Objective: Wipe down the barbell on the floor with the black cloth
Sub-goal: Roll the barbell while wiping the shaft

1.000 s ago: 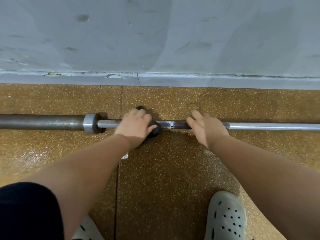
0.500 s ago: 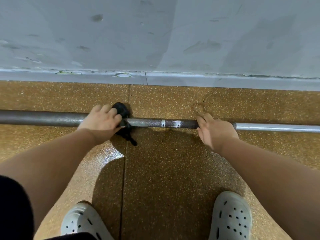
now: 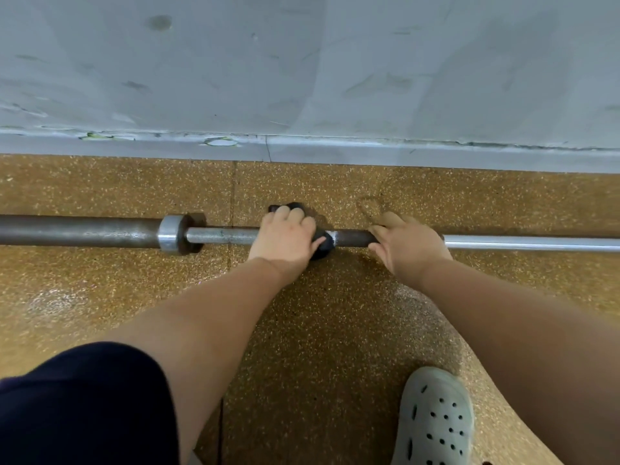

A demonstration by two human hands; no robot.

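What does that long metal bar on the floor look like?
The barbell is a long metal bar lying flat on the speckled brown floor. Its thick dull sleeve on the left ends at a shiny collar; the thin shaft runs right, dark in the middle, then bright silver. The left hand grips the black cloth round the shaft; the right hand holds it bare.

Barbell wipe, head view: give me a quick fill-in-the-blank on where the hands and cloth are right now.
The left hand presses a ____ cloth round the barbell.
The right hand holds it on the cloth's ____ side.
The steel collar lies to the ____ of both hands.
Missing: black; right; left.
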